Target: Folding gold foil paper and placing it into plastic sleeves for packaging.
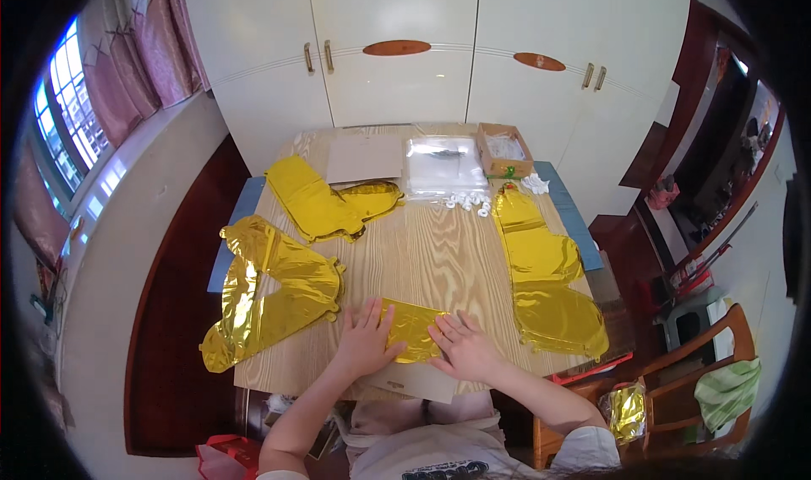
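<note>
At the near edge of the table, a folded gold foil balloon lies flat as a small shiny rectangle. My left hand presses on its left side, fingers stretched out. On its right side rests my right hand, also with fingers extended. A beige card shows under the foil and sticks out toward my lap. Unfolded flat gold foil balloons surround this spot: a large one to the left, another behind it, and a long one to the right.
Along the back of the table lie a beige board, clear plastic bags, small white pieces and an open cardboard box. A wooden chair stands at right, with a bag of gold foil. White cabinets rise behind.
</note>
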Available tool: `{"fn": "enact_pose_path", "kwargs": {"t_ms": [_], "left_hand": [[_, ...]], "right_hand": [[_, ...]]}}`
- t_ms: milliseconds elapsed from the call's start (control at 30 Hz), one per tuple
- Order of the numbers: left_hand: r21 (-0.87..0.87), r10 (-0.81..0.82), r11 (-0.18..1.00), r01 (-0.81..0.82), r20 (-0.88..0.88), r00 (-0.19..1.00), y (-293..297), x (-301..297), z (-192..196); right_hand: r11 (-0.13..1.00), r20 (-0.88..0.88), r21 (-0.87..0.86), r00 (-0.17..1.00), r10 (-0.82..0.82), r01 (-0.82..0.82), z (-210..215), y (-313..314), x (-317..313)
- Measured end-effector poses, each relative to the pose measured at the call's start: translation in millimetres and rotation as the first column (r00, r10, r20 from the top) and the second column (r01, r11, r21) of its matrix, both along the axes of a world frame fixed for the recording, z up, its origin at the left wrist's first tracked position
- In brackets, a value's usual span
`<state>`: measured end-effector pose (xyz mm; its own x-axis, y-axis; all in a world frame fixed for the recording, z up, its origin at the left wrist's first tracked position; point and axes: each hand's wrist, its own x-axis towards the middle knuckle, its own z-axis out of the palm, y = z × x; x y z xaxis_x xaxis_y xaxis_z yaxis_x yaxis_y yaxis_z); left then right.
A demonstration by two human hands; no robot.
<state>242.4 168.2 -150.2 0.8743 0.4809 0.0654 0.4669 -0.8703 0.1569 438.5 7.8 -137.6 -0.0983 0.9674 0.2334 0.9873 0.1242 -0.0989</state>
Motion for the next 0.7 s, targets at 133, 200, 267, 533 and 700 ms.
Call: {"fn": "enact_pose_path", "kwargs": {"t_ms": [133,200,267,533,700], "left_hand": [[-0.004,0.007,1.0,-0.007,-0.05,0.999,-4.1,-27.3,2.5],[0.002,-0.016,1.0,0.016,-0.053,0.998,-14.1,-40.5,8.9],[0.004,-0.068,0.998,0.068,0.009,0.998,-26.4,-52.7,11.7],[0.088,-0.188,0.98,0.18,0.088,0.978,-53.4,-41.4,39.2],[0.037,-0.187,0.982,0.183,0.123,0.975,-20.0,17.7,28.4]], "right_hand": [[0.971,-0.083,-0.232,0.994,-0.075,0.054,27.7,29.2,6.0],[0.968,-0.079,-0.241,0.992,-0.098,0.076,33.9,38.0,1.8],[0.997,-0.067,-0.045,0.995,-0.07,0.067,21.0,40.0,-3.9],[0.984,-0.159,0.174,0.984,0.076,-0.048,-11.6,43.6,-3.5],[0.991,-0.211,0.127,0.974,0.076,-0.05,-25.5,41.3,3.2]]}}
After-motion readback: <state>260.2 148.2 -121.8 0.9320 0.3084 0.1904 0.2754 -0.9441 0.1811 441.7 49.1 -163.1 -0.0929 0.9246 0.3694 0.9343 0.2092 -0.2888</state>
